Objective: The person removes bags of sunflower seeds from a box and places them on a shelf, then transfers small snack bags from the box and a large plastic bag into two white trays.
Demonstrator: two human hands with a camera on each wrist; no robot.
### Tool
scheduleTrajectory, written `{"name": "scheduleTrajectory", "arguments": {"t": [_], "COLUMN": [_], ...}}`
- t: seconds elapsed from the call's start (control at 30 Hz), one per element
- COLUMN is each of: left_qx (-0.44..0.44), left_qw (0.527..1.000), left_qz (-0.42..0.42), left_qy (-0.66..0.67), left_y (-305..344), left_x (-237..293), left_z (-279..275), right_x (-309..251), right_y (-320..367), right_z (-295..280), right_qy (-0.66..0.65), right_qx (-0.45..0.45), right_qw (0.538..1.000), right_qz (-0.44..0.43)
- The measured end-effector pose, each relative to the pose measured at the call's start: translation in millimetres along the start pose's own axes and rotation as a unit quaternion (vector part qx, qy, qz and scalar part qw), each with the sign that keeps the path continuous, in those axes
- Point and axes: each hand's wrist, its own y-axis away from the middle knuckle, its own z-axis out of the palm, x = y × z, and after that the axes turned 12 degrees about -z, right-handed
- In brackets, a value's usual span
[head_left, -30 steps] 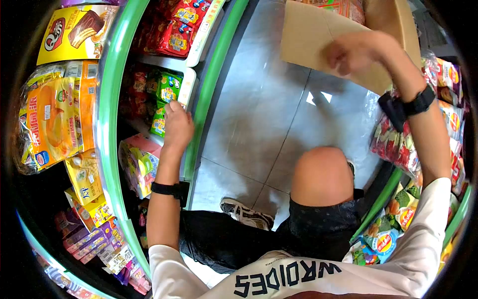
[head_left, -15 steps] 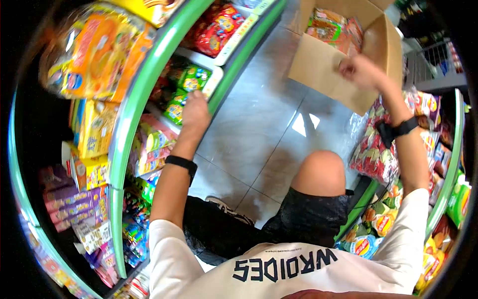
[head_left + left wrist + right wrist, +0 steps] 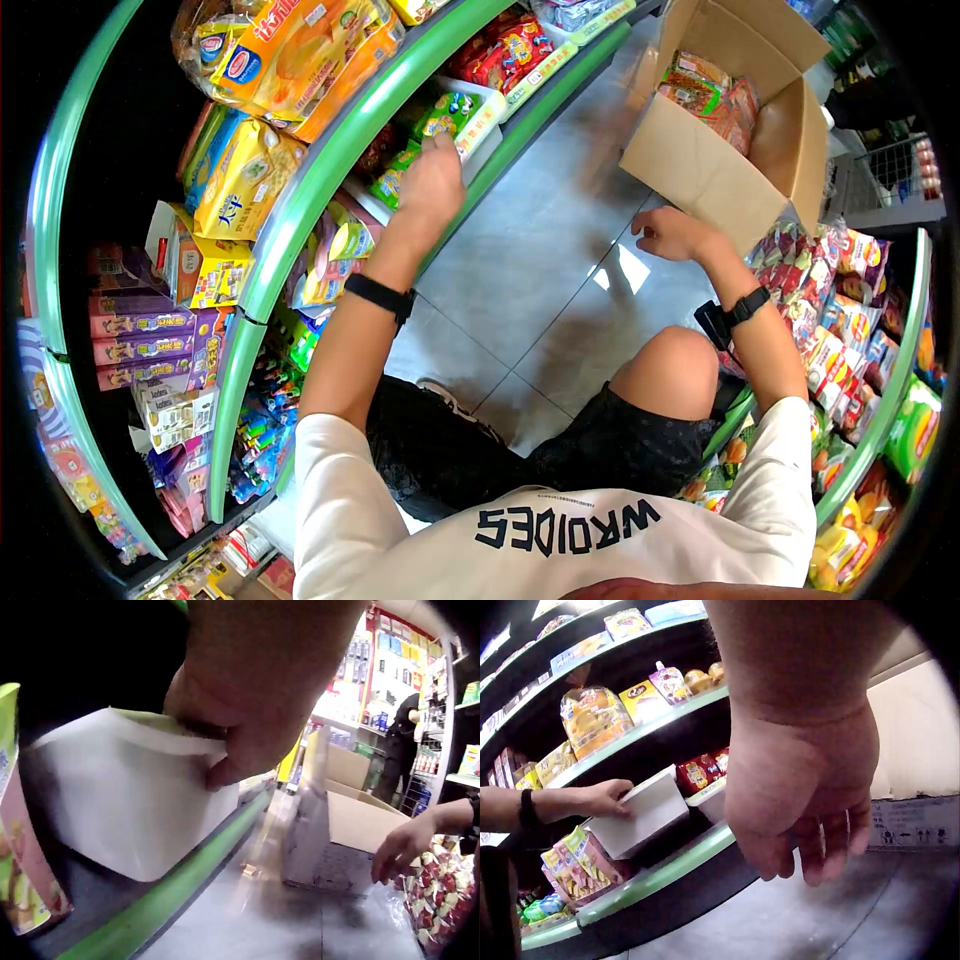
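At our twelve o'clock, the green-edged lower shelf (image 3: 542,108) carries two white bins (image 3: 486,118), with pink packs (image 3: 581,866) standing towards ten. Above it, on the upper shelf (image 3: 347,143), we see the orange bread bag (image 3: 305,60) at eleven, the yellow packet (image 3: 245,185) at ten and the purple boxes (image 3: 145,350) at nine. The grey tiled floor (image 3: 480,310) before us bears an open cardboard box (image 3: 705,155) at two.

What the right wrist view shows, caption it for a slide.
Left hand gripping a white bin, right hand empty above floor.
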Motion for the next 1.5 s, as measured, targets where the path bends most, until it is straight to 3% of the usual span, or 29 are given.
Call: {"name": "scheduleTrajectory", "arguments": {"t": [0.17,0.23,0.27,0.33,0.37,0.43,0.47,0.53,0.63,0.7,0.77,0.8,0.83,0.9,0.93,0.97,1.03,1.1,1.17,1.2,1.27,1.3,1.33,1.37,1.4,1.43,1.5], "left_qx": [-0.096,-0.154,-0.172,-0.215,-0.22,-0.166,-0.171,-0.168,-0.188,-0.189,-0.19,-0.251,-0.252,-0.347,-0.412,-0.415,-0.413,-0.482,-0.42,-0.415,-0.401,-0.392,-0.396,-0.423,-0.445,-0.446,-0.377], "left_qw": [0.995,0.986,0.981,0.97,0.969,0.963,0.961,0.953,0.94,0.935,0.936,0.931,0.929,0.903,0.879,0.878,0.848,0.822,0.87,0.879,0.896,0.903,0.901,0.888,0.876,0.874,0.864], "left_qz": [0.032,0.069,0.091,0.104,0.105,0.214,0.214,0.252,0.284,0.299,0.293,0.263,0.267,0.242,0.223,0.222,0.29,0.283,0.242,0.216,0.171,0.153,0.156,0.159,0.164,0.168,0.317], "left_qy": [0.009,0.019,0.02,0.036,0.035,0.016,0.017,-0.014,-0.013,-0.002,0.038,0.041,0.043,0.073,0.09,0.092,0.161,0.11,0.09,0.092,0.087,0.082,0.085,0.085,0.087,0.09,0.105], "left_y": [53,75,87,110,122,147,152,166,188,201,212,215,214,215,210,205,191,152,117,97,66,57,55,54,54,60,83], "left_x": [38,56,67,92,103,125,135,150,164,165,166,168,167,155,147,137,113,98,71,67,53,44,35,27,24,20,10], "left_z": [-7,1,3,6,13,27,35,51,80,123,162,172,180,193,194,193,189,174,174,150,126,127,130,135,142,155,180], "right_x": [2,0,-8,-25,-27,-35,-29,-8,38,41,53,61,71,86,82,86,94,85,86,85,81,80,76,69,47,52,30], "right_y": [-3,-7,-5,-3,-5,-2,2,19,44,59,67,71,70,66,68,70,70,72,74,73,69,65,61,57,46,37,18], "right_z": [4,11,14,22,24,22,26,43,84,113,142,150,167,205,206,213,226,213,205,195,168,158,151,139,113,112,81], "right_qy": [-0.094,-0.39,-0.395,-0.611,-0.66,-0.704,-0.706,-0.647,-0.635,-0.631,-0.667,-0.67,-0.669,-0.728,-0.722,-0.722,-0.637,-0.605,-0.399,-0.398,-0.297,-0.297,-0.118,0.067,0.123,0.161,0.154], "right_qx": [-0.015,-0.009,-0.012,0.122,0.118,0.129,0.129,0.159,0.126,0.157,0.175,0.152,0.156,0.227,0.228,0.226,0.193,0.177,0.148,0.147,-0.048,-0.048,-0.122,-0.192,-0.231,-0.182,-0.163], "right_qw": [0.995,0.921,0.919,0.782,0.741,0.698,0.696,0.744,0.755,0.745,0.71,0.712,0.711,0.636,0.64,0.639,0.734,0.762,0.902,0.903,0.946,0.945,0.979,0.974,0.955,0.962,0.973], "right_qz": [-0.024,-0.011,-0.01,-0.008,-0.022,0.005,0.009,0.049,0.107,0.146,0.145,0.144,0.147,0.115,0.133,0.136,0.134,0.151,0.073,0.075,0.123,0.128,0.115,0.098,0.139,0.126,0.049]}}
